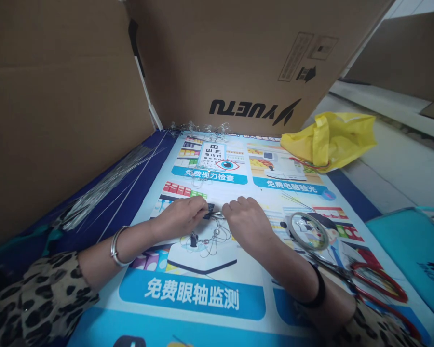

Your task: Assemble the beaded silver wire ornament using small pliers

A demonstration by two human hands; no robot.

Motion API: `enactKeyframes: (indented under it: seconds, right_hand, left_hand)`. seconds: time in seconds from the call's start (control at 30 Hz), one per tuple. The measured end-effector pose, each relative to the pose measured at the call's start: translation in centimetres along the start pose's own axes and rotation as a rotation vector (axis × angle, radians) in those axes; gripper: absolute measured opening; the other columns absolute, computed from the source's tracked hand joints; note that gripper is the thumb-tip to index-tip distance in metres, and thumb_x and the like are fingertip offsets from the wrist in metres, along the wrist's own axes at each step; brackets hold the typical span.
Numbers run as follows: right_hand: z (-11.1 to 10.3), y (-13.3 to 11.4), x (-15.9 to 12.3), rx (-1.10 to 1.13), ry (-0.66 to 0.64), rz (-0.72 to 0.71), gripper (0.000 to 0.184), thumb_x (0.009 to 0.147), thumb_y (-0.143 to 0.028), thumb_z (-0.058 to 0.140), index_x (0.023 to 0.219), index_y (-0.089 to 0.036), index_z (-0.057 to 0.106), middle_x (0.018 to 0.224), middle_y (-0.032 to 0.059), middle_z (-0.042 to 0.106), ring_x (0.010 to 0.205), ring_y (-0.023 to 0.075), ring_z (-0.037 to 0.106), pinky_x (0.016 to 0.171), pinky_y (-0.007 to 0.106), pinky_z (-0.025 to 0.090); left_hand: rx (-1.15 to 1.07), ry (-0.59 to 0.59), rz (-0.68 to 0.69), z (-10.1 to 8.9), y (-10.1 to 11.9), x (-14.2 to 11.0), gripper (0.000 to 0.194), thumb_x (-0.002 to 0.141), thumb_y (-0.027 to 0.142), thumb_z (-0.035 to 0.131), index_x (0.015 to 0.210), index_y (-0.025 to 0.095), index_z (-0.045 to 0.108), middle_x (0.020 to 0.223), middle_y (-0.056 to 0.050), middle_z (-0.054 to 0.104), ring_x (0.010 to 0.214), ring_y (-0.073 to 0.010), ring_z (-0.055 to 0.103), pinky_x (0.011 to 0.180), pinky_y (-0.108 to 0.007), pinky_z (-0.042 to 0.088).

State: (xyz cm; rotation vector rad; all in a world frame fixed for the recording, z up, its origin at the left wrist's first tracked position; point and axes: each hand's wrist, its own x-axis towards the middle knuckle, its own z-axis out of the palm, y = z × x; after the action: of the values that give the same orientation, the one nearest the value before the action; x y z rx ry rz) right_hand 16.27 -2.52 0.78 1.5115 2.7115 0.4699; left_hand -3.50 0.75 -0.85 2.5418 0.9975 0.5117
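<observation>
My left hand (183,218) and my right hand (248,224) are close together above a printed poster, both closed in a pinch. Thin silvery wire (218,215) shows between the fingertips, though the fingers hide its ends. Below it hangs or lies a loose tangle of beaded wire (216,234) with clear beads and curling loops. A small dark patch shows by my left fingertips, and I cannot tell if it is print or an object. Right of my right hand lies a wire spool (308,231). Red-handled scissors (378,282) lie near my right forearm.
A bundle of straight wires (106,185) lies at the left on dark blue cloth. More beaded wire pieces (198,127) sit along the poster's far edge. Cardboard boxes (253,58) stand behind and left. A yellow bag (327,140) and a turquoise bag (408,246) are at the right.
</observation>
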Motion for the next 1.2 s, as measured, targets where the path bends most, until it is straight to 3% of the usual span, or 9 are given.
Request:
enactKeyframes:
  seconds: [0.27,0.6,0.87,1.2]
  right_hand:
    - [0.01,0.47,-0.81,0.013,0.003,0.065,0.012,0.075,-0.009,0.049,0.076,-0.019,0.056,0.072,0.0049,0.058,0.073,0.0192,0.046,0.063,0.031,0.021]
    - [-0.15,-0.08,-0.5,-0.007,0.019,0.05,0.012,0.074,-0.008,0.049,0.073,-0.018,0.055,0.071,0.0054,0.056,0.071,0.0204,0.045,0.062,0.033,0.021]
    - [-0.39,-0.25,-0.32,-0.011,0.02,0.051,0.012,0.075,-0.008,0.049,0.074,-0.018,0.056,0.071,0.0052,0.057,0.071,0.0204,0.045,0.062,0.033,0.021]
    - [-0.3,0.05,-0.22,-0.003,-0.016,0.021,0.008,0.075,-0.011,0.052,0.073,-0.018,0.055,0.071,0.0055,0.057,0.073,0.0212,0.047,0.061,0.032,0.021]
  left_hand:
    - [-0.144,0.056,-0.129,-0.18,-0.24,0.23,0.011,0.088,0.023,0.04,0.084,0.018,0.048,0.07,0.001,0.054,0.064,-0.0124,0.051,0.06,-0.024,0.038]
    - [-0.1,0.032,-0.069,-0.27,0.18,0.15,0.012,0.087,0.019,0.035,0.083,0.017,0.047,0.078,-0.002,0.055,0.068,-0.0134,0.05,0.062,-0.026,0.038]
    - [-0.114,-0.051,-0.12,-0.42,0.54,0.26,0.013,0.086,0.017,0.033,0.084,0.017,0.046,0.075,-0.002,0.055,0.067,-0.0141,0.051,0.063,-0.027,0.04]
    - [-0.141,-0.015,-0.127,-0.01,0.32,0.18,0.014,0.086,0.018,0.032,0.084,0.016,0.046,0.072,-0.002,0.055,0.065,-0.0139,0.052,0.064,-0.027,0.041]
